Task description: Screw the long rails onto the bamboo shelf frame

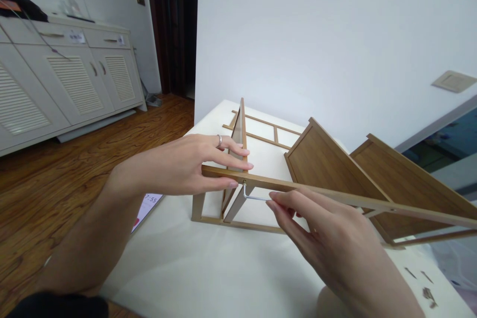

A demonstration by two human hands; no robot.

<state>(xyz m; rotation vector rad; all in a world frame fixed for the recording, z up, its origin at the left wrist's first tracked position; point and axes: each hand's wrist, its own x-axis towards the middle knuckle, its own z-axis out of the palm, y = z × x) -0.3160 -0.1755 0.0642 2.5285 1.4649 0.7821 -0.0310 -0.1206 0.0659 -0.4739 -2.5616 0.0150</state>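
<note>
The right hand (335, 243) lies closest to the camera, its grip pressed together as thumb and fingertips pinch the long arm of a slender steel hex key (257, 197). The key's short arm turns up into a small hole in a slim wood-grain rail (309, 193), so the pinch looks placed to give turning leverage at that hole. The left hand (179, 166), with a silver ring (219, 140) on one finger, clasps the rail near its end beside the hole, apparently bracing it against the twist of the key. The rail's end sits over a wooden frame (238, 206) with angled struts, standing on a smooth white bench (186, 273). Behind it stands a thin upright panel (238, 131), and a flat ladder-like frame of narrow slats (266, 129) lies beyond. To the right, two broad wood-veneer panels (324, 159) (406, 174) lean at a slant, their grain flat and faintly streaked, carried by the rail's far length. Small dark pieces (428, 295), too small to identify, lie near the bench's lower right corner. Past the bench, a white louvred cabinet (74, 74) stands on a glossy wooden floor (93, 159)
</note>
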